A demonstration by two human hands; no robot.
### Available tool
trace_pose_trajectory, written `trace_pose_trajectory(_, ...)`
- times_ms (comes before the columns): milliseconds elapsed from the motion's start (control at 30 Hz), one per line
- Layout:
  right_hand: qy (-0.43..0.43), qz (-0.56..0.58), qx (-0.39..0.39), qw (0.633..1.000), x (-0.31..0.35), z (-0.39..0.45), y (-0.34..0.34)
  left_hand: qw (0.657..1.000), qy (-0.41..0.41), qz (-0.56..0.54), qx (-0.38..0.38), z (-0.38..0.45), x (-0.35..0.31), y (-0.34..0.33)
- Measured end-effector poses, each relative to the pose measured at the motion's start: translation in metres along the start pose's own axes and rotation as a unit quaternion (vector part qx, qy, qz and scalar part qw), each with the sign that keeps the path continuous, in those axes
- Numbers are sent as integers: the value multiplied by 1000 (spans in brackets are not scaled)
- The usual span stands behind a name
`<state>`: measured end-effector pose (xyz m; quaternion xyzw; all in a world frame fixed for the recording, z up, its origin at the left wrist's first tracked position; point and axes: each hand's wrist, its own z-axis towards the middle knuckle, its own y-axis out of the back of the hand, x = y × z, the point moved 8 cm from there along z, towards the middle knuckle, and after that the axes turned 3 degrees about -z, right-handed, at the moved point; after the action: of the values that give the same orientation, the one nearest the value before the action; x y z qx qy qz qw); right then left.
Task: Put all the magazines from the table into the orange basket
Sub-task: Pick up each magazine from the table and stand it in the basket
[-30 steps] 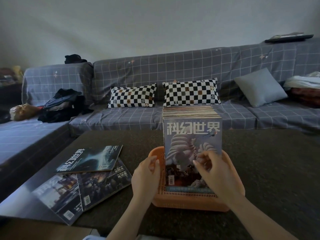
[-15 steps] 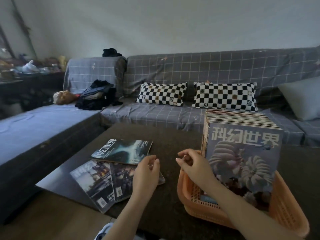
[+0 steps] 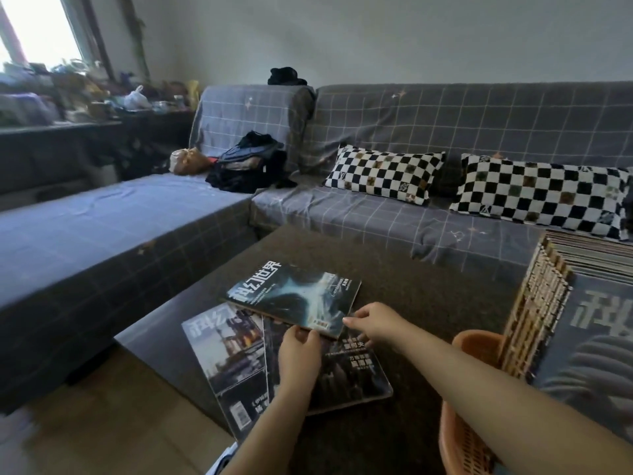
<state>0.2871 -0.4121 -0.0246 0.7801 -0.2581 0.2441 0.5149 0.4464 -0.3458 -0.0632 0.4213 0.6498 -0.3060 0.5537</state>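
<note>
Three magazines lie overlapped on the dark table (image 3: 428, 296). The top magazine (image 3: 291, 296) has a dark cover with a pale blue burst. My left hand (image 3: 299, 358) pinches its near edge, fingers slipped under it. My right hand (image 3: 371, 322) pinches its near right corner. Under it lie a dark magazine (image 3: 349, 371) and, further left, a magazine with a grey cityscape cover (image 3: 222, 351) that reaches over the table's near edge. The orange basket (image 3: 459, 437) stands at the right, packed with several upright magazines (image 3: 555, 303).
A grey checked L-shaped sofa (image 3: 479, 118) wraps the table's far and left sides, with two checkered pillows (image 3: 383, 178) and a pile of dark clothes (image 3: 250, 162). A cluttered sideboard (image 3: 68, 108) stands at the far left. Wooden floor (image 3: 113, 423) lies below the table's left edge.
My view swung left from the basket to the loose magazines. Both hands left the basket, crossed to the top magazine and took hold of its near edge and corner.
</note>
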Motion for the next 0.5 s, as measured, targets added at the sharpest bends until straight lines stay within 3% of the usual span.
trace_pose_trajectory(200, -73, 91, 0, 993, -1, 43, -13, 995, 25, -90, -32, 26, 10, -6)
trace_pose_trajectory(400, -109, 118, -82, 984, -3, 74, -5, 990, 29, -135, -38, 35, 18, -10)
trace_pose_trajectory(500, -144, 78, -89, 982, -6, 80, -5, 990, 21, -136, -38, 35, 18, -11)
